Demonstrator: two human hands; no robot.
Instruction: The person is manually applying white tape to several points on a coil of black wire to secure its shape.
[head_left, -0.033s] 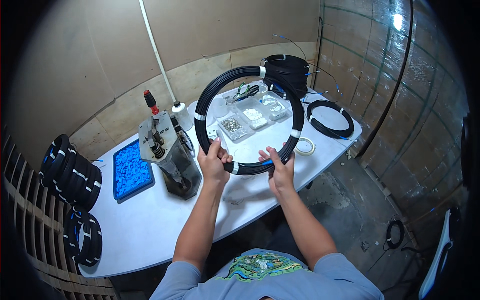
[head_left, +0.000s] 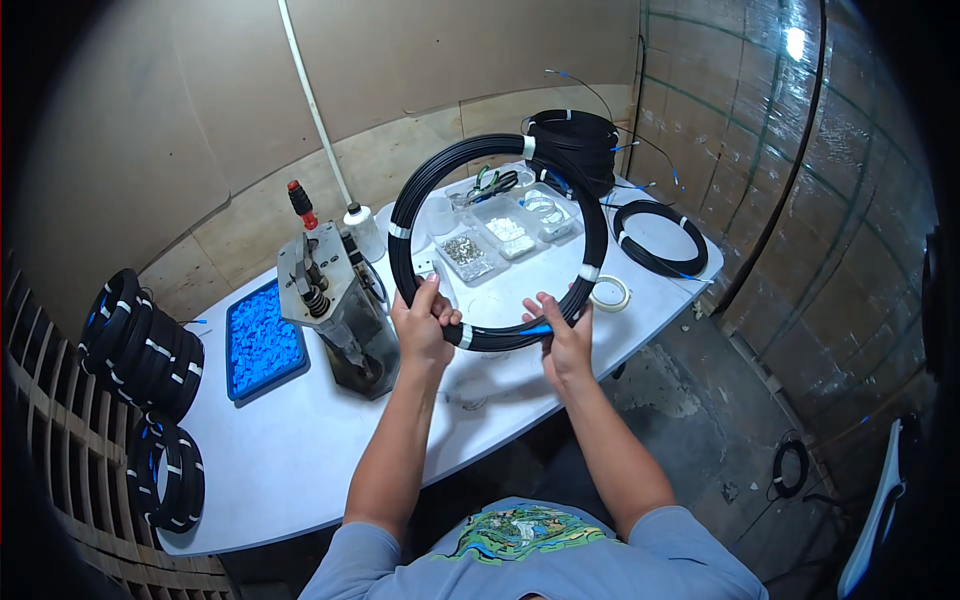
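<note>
Upright above the table I hold a large coil of black cable (head_left: 595,225), bound in several places with white tape. At its lower left, my left hand (head_left: 422,328) is closed around the bundle, thumb on the near side. My right hand (head_left: 564,346) grips the lower right part, with its thumb against the cable. Beside the right fingers, a blue connector-like piece (head_left: 537,330) shows on the bottom of the coil. Through the ring appear clear trays with small metal parts (head_left: 463,250) and white pieces (head_left: 510,235).
Left of the coil stands a metal press (head_left: 335,300) next to a tray of blue pieces (head_left: 265,340). Stacked cable coils (head_left: 150,345) sit at the left edge. More coils (head_left: 575,150) stand at the back, one coil (head_left: 660,238) lies at right, near a tape roll (head_left: 610,293).
The coil has tilted slightly in my hands, its top tape band shifting a little right. More of the blue piece shows near my right fingers.
</note>
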